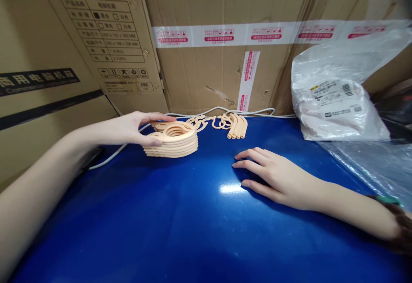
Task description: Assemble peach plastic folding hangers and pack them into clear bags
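Observation:
My left hand [128, 127] grips the left end of a stack of peach plastic pieces [180, 143], thumb at the near side and fingers across the top. The pieces are flat, curved and have oval openings; they look like parts of hangers. Just behind and to the right lie peach hook-shaped pieces [220, 122] and several curved peach tubes [238, 126], side by side. My right hand [277, 178] is palm down over the blue tabletop [180, 227], fingers apart and holding nothing. It is nearest to the curved tubes, without touching them.
Cardboard boxes [206, 77] stand along the back and left. A white cable [209, 110] runs along the table's back edge and down the left. At the back right sits a translucent plastic bag [341, 107] with a label. Clear plastic film [370, 163] lies at the right.

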`<state>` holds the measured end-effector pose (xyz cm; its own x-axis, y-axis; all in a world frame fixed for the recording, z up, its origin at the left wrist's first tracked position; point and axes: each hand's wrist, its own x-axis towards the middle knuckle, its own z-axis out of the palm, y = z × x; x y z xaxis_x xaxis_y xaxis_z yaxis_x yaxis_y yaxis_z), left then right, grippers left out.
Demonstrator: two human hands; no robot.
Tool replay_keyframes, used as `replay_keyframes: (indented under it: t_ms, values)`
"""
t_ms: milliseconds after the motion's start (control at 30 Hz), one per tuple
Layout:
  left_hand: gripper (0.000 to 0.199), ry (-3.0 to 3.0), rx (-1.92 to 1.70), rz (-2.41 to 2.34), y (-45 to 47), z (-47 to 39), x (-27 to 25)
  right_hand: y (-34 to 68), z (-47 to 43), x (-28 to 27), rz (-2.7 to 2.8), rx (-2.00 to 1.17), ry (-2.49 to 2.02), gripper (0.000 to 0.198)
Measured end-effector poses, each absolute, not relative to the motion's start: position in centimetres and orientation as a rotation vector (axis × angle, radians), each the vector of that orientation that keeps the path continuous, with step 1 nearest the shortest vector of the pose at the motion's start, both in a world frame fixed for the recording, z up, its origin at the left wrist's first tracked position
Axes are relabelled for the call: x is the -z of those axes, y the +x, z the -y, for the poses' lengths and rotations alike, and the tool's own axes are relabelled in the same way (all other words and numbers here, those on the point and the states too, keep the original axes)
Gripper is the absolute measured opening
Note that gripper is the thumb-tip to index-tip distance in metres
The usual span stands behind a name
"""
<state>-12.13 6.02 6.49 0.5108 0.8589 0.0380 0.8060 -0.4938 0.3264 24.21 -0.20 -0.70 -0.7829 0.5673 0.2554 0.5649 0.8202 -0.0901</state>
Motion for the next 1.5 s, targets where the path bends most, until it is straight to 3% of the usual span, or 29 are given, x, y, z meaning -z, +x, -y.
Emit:
replay_keyframes:
  t_ms: [800, 1100, 1267, 1500]
  values:
    - [0.062, 2.48, -0.228, -1.406, -12.4, -6.6, -6.1, 24.4, 0.2, 0.8, 2.758, -0.019, -0.889, 0.034]
    - [0.072, 2.319, -0.16, -1.429, -11.9, -6.0, -6.9, 24.5, 0.1, 0.9, 2.768, -0.01, -0.894, 0.035]
    - [0.087, 2.428, -0.222, -1.452, -10.2, -5.3, -7.6, 24.6, 0.1, 0.9, 2.764, -0.004, -0.892, 0.035]
    - [0.095, 2.536, 0.045, -1.434, -6.5, -6.6, -8.2, 24.7, 0.1, 0.8, 2.758, 0.001, -0.889, 0.035]
